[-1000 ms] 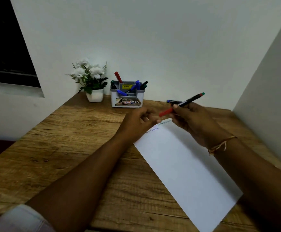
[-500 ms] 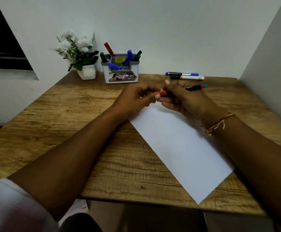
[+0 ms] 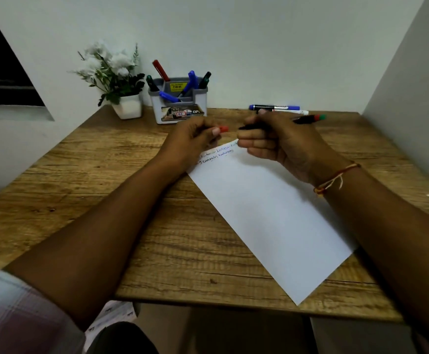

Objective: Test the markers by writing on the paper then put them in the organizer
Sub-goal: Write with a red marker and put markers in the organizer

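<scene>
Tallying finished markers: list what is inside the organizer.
The organizer holds one red marker, two blue markers and two dark markers, sticking out above the rim. Its walls hide their lower ends.

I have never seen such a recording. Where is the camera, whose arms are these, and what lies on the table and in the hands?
There is no machine here. A person wears one wide camera on the head, so you look forward and down along their two bare arms. The left hand pinches a red cap; the right hand grips a black marker, apparently uncapped. On the wooden table lies a white paper with some scribbled lines at its far end. At the back stand an organizer holding several markers and a small potted plant; two more markers lie loose to the organizer's right.
</scene>
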